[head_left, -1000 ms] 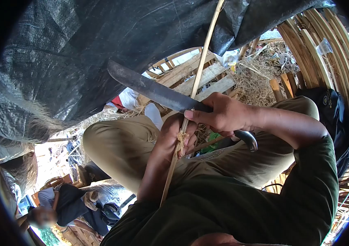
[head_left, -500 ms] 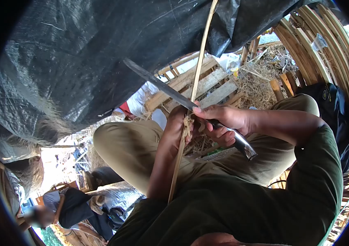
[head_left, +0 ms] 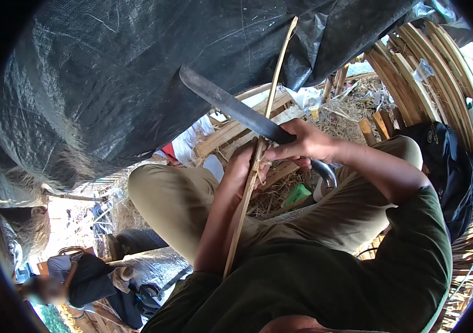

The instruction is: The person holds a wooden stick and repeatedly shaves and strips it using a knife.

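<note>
A thin wooden stick [head_left: 248, 192] is held aslant above the lap, its lower end by the dark shirt [head_left: 314, 283], with the fingers of the left hand [head_left: 241, 165] clamped around it beside some frayed strips. A machete [head_left: 237, 111] is gripped by the right hand [head_left: 304, 144] — its fingers closed on the handle — and the stick is crossed by the blade just beyond the left hand.

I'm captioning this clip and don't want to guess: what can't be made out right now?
In the head view:
- Part of the knife handle: hidden by the right hand.
- The wooden strip where the blade crosses it: covered by the blade.
- Lettering on the black bag: too small.
- The other person: head blurred.
</note>
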A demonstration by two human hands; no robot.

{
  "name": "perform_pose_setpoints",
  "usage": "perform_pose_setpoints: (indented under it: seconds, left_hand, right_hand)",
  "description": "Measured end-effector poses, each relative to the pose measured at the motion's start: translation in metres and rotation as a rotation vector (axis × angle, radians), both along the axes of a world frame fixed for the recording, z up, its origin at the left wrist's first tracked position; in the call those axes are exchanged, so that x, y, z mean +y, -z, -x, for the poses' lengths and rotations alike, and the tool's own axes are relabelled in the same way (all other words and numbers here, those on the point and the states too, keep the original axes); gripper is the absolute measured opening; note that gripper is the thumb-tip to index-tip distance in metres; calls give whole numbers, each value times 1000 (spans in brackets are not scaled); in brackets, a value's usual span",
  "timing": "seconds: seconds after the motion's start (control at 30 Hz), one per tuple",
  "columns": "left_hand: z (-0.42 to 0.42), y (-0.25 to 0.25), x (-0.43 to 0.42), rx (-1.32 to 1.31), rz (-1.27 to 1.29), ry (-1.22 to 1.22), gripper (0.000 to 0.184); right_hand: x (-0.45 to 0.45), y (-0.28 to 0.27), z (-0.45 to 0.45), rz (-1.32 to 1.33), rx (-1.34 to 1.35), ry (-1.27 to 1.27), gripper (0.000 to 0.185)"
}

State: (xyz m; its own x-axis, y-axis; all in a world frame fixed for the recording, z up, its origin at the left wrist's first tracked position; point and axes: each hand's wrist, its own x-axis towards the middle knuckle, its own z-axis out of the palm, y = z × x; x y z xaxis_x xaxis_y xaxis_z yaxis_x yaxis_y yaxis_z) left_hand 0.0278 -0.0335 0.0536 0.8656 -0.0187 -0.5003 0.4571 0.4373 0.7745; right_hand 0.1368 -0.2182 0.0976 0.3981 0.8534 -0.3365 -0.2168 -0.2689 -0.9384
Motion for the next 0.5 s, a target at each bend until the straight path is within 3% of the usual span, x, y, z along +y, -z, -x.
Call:
perform_pose_setpoints:
  seconds: [0.07, 0.13, 0.2, 0.37, 0.5]
  left_hand:
    - [0, 1, -1, 48, -26, -72, 30]
    - [-1, -6, -5, 123, -81, -127, 30]
    - [1, 22, 9, 98, -1, -93, 30]
    - [7, 31, 10, 8, 104, -79, 34]
    - [13, 19, 14, 74, 133, -7, 33]
  right_hand:
    - [4, -3, 6, 48, -219, -51, 39]
    - [8, 2, 15, 55, -252, -68, 43]
    - [13, 10, 25, 41, -259, -95, 52]
    - [22, 36, 44, -151, -596, 11, 55]
    - [27, 17, 71, 86, -232, 195, 57]
